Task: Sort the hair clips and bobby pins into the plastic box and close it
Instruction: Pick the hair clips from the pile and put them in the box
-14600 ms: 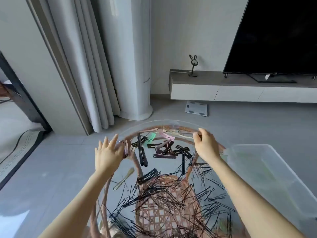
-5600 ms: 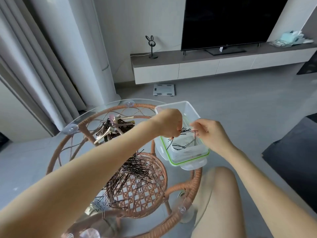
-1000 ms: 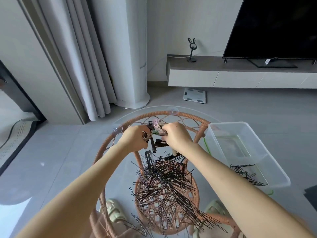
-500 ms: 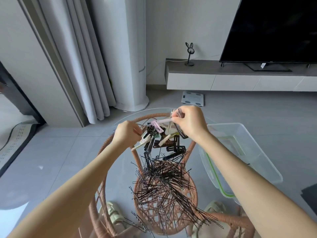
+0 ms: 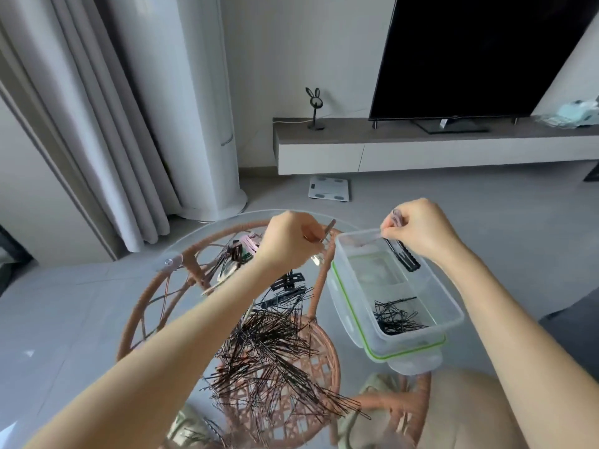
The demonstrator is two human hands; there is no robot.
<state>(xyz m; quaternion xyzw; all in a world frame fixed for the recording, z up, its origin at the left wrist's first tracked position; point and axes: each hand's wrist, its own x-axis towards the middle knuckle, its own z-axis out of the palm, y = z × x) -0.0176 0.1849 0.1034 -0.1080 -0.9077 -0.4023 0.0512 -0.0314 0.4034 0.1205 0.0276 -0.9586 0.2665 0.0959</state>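
Nearest: big heap of bobby pins [image 5: 272, 348] is spread over the glass table [image 5: 194, 234], w/ rattan frame seen beneath; most pins not yet sorted.

Mid, right: plastic box [image 5: 393, 301] is set open at table's right edge, seated on what looks like its green-rimmed lid [image 5: 405, 350], prob. so the lid is kept at hand for closing. A small tangle of pins is already lying in the box's near end; far end bare.

Above box's far end: right hand [image 5: 418, 231] is pinched shut on hair clips; black clip [image 5: 403, 257] is dangled over the opening, a pale one [image 5: 397, 217] held at fingertips. Judged: about to be dropped in.

Left hand [image 5: 291, 241] is closed on a brownish clip [image 5: 329, 229], just beside box rim.

Farther: loose clip pile [image 5: 240, 257] is left on table's far side.

No brand or writing legible.
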